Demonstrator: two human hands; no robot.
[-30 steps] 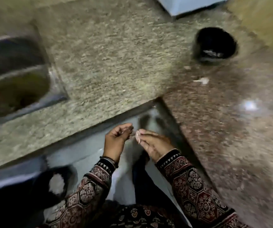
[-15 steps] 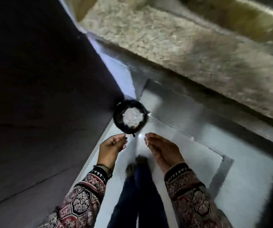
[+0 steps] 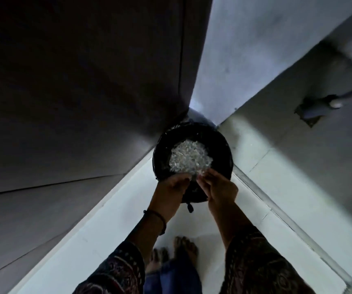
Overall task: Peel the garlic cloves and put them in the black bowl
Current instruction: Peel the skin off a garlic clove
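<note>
"Black, bag-lined round container (image 3: 162, 149) on the pale floor (image 3: 86, 240), in the corner; I see a heap of pale papery scraps (image 3: 189, 159) inside."

"Where's the garlic?"

"Left hand (image 3: 174, 187) and right hand (image 3: 219, 188) meet over the near rim, fingertips bunched. A pale bit (image 3: 201, 174) shows at the right fingertips: clove or skin, pinched or loose, I cannot tell. Too dim."

1. The floor (image 3: 107, 240) is pale and smooth, a strip that narrows toward the far corner.
2. A round black bin (image 3: 162, 149) stands on it, tucked right into that far corner.
3. Two bare feet (image 3: 185, 249) stand on it, near, side by side.
</note>
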